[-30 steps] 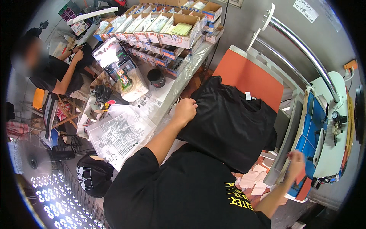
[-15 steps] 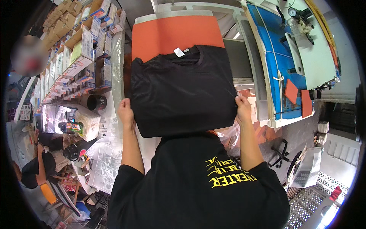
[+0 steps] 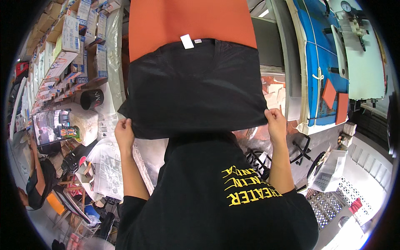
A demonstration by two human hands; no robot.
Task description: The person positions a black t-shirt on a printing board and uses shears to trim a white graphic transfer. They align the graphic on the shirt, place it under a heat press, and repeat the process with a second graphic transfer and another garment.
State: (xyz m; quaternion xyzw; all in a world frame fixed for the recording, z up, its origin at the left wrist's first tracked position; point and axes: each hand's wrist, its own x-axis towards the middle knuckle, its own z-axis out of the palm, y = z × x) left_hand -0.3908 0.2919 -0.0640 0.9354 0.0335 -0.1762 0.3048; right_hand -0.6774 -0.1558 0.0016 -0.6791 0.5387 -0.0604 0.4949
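A black T-shirt (image 3: 193, 87) with a white neck tag lies over an orange press platen (image 3: 187, 21), collar pointing away from me. My left hand (image 3: 124, 130) grips the shirt's near left corner at the hem. My right hand (image 3: 276, 121) grips the near right corner. The hem hangs off the platen's near end, just above my own black shirt with yellow print (image 3: 216, 196).
On the left, a table holds shelves of small boxes (image 3: 68, 46), a black cup (image 3: 91, 99), a paper roll (image 3: 85, 125) and newspaper (image 3: 110, 166). Another person (image 3: 37, 183) sits at lower left. A blue and white machine (image 3: 354, 54) stands on the right.
My view swung from the left-hand table round to face the platen. My right hand came off the machine side, and both hands now hold the shirt's hem, drawn closer to me.
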